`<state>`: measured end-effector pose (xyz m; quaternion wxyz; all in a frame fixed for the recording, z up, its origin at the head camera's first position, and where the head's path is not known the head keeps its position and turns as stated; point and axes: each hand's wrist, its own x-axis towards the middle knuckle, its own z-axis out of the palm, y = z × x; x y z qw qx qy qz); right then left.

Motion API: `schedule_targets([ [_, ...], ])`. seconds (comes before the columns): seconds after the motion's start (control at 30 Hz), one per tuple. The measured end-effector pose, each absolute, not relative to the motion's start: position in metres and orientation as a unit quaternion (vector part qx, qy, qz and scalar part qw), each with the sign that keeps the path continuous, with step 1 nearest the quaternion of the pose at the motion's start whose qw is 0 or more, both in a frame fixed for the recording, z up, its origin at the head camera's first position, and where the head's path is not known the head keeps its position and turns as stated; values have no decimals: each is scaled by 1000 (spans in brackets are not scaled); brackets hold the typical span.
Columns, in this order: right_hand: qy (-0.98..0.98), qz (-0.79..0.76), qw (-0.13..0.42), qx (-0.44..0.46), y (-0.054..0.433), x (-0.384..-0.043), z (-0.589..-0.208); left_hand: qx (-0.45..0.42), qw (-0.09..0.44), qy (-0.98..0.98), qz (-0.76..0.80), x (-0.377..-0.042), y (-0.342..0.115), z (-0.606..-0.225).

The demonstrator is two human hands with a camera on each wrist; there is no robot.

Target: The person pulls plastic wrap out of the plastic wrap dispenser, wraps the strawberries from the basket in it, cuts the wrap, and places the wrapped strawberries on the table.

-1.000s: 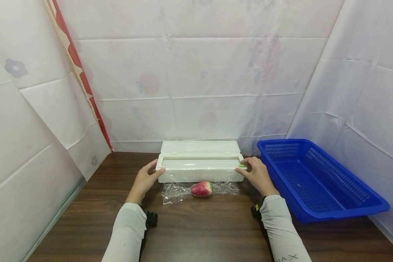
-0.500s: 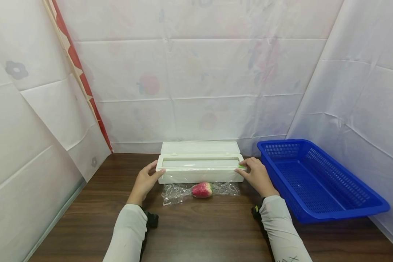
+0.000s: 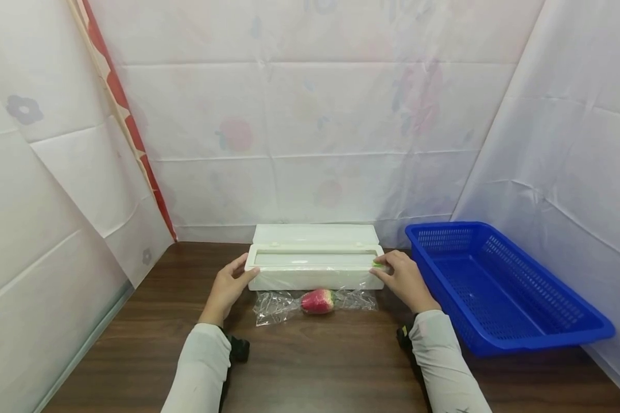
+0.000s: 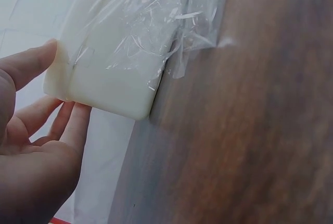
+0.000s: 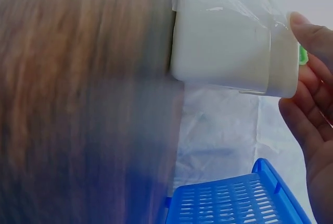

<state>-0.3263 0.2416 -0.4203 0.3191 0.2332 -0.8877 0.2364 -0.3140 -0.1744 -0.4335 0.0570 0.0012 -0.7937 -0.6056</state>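
A white cling film dispenser (image 3: 312, 280) stands on the table with its lid (image 3: 315, 234) raised at the back. My left hand (image 3: 228, 287) grips its left end, thumb on the front edge and fingers round the end. At the right end, my right hand (image 3: 405, 279) pinches a small green slide cutter (image 3: 376, 264) on the dispenser's front edge; fingers partly hide it. Clear film (image 4: 151, 21) hangs down the front face. Just before the dispenser lies a red fruit (image 3: 317, 301) with a pale yellow end, wrapped in clear film twisted out to both sides (image 3: 279, 307).
A blue plastic basket (image 3: 539, 345) with slotted walls stands to the right, beside my right forearm. The dark wooden table (image 3: 315, 367) stretches toward me. White printed sheets (image 3: 310, 115) close off the back and both sides.
The green slide cutter and my right fingertips have shifted slightly left along the dispenser's edge. My left hand keeps its grip, and the wrapped fruit lies as before.
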Motion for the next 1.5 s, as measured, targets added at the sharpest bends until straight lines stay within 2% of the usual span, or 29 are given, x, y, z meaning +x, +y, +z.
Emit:
schedule_targets([
  [1.0, -871, 243, 291, 312, 238, -328, -419, -3, 57, -785, -616, -315, -175, -436],
  [1.5, -873, 252, 283, 308, 232, -329, -424, -6, 60, -784, -617, -317, -174, -436],
])
